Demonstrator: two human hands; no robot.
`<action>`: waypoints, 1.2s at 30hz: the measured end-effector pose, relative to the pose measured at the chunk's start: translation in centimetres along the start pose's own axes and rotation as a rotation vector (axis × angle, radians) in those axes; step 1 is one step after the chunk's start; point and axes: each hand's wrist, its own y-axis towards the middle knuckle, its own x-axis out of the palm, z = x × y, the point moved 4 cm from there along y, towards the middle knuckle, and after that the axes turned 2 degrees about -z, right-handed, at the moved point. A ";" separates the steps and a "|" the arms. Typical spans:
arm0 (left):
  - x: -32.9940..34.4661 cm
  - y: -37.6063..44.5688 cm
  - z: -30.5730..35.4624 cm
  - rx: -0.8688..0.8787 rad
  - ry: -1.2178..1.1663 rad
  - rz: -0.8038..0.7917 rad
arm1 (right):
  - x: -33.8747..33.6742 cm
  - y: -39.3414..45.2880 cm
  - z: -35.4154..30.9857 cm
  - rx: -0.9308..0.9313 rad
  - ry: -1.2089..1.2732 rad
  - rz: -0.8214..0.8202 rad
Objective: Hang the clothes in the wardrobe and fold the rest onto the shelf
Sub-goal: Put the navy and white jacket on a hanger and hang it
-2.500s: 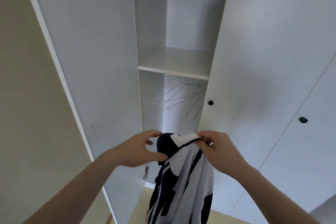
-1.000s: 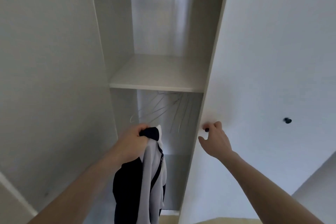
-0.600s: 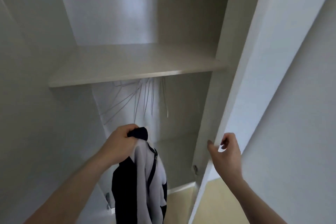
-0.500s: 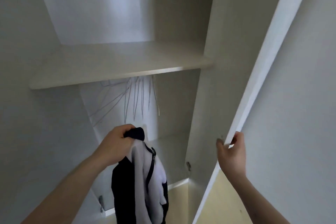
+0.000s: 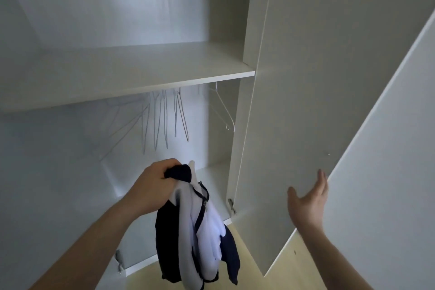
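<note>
left hand (image 5: 154,187) has the jacket (image 5: 195,226) bunched in a fist by the collar, dangling in front of the open wardrobe under the hangers (image 5: 164,120). right hand (image 5: 308,200) is spread flat by the door (image 5: 306,101), holding nothing. jacket looks soft, light and floppy, so probably best grabbed at the shoulders to get a hanger in

The left hand (image 5: 153,186) grips a navy-and-white garment (image 5: 195,231) at six o'clock; wire hangers (image 5: 164,120) hang under the shelf (image 5: 131,73); the right hand (image 5: 308,202) spreads beside the door (image 5: 306,77) at four o'clock.

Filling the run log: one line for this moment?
left hand: grips jacket | right hand: open by door | hangers: bare under shelf | jacket not hung
</note>
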 end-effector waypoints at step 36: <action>-5.2 -9.2 -13.5 -0.362 0.250 0.194 | 15.5 -7.4 -13.5 -0.139 0.272 -0.988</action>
